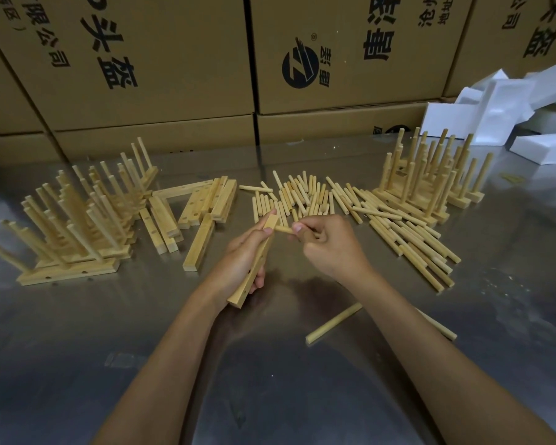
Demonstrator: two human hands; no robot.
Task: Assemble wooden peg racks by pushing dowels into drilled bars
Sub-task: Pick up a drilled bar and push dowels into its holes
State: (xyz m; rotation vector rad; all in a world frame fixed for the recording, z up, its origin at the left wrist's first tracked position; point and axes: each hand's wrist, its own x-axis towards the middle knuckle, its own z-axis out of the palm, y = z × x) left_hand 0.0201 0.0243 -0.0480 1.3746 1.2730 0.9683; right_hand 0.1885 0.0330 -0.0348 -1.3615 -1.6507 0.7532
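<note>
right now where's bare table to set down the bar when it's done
Bare metal table lies near the person, left of the left hand and in front of the finished racks. The back strip is crowded: drilled bars, loose dowels, more racks.

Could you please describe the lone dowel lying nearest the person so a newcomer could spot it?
Start at the metal table, then look just under the right forearm. The lone dowel lies there slanted, far nearer the person than the loose dowel heap.
</note>
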